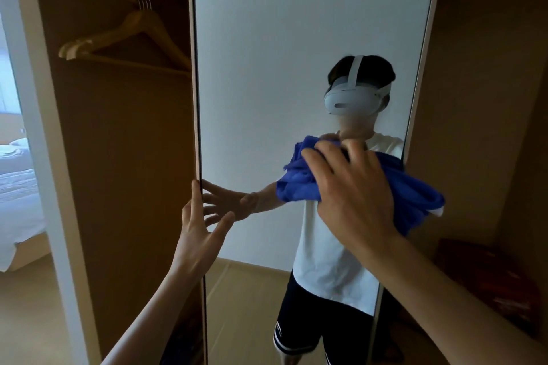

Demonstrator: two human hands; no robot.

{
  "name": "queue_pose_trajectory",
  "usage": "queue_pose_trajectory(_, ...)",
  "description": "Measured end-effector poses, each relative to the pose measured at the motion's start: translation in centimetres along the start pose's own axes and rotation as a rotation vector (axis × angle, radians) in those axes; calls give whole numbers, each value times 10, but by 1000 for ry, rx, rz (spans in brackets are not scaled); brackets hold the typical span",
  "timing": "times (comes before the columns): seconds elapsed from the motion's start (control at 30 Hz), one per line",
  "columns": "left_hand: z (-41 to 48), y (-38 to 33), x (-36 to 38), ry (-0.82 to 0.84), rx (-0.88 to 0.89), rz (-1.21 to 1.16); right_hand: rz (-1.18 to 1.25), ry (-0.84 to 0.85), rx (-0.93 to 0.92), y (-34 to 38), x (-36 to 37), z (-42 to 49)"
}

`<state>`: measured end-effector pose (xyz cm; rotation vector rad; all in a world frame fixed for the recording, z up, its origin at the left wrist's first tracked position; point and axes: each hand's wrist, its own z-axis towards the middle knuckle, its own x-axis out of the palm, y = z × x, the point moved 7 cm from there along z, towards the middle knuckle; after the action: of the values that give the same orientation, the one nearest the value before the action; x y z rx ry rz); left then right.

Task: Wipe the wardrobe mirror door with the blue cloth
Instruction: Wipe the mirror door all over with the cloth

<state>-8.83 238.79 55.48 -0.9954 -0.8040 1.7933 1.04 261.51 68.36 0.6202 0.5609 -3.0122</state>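
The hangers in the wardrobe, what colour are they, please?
Hangers: pale wood tan; head view.

No legible text or labels anywhere.
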Motion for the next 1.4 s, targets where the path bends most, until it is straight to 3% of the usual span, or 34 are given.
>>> queue_pose_trajectory(0.23,2,-4,3,-33,-5,1,-46,239,-313,65,64,-88)
queue_pose_trajectory(0.37,0,-2,2,7,-17,-25,58,137,-161,42,31,-40)
queue_pose_trajectory(0.5,-2,-4,2,33,-15,-42,-34,43,49,-3,-7,42)
queue_pose_trajectory(0.67,-7,3,0,39,0,-80,25,54,-103,36,21,2)
queue_pose_trajectory(0.83,1,4,-3,35,1,-116,71,189,-332,86,59,-66)
queue_pose_trajectory(1.07,-6,7,-6,35,7,-109,76,43,21,19,2,45)
queue_pose_trajectory(1.17,-5,5,-7,30,20,-96,23,29,-44,24,-1,55)
queue_pose_trajectory(1.4,-6,8,-8,54,49,-128,173,221,-273,103,56,-35)
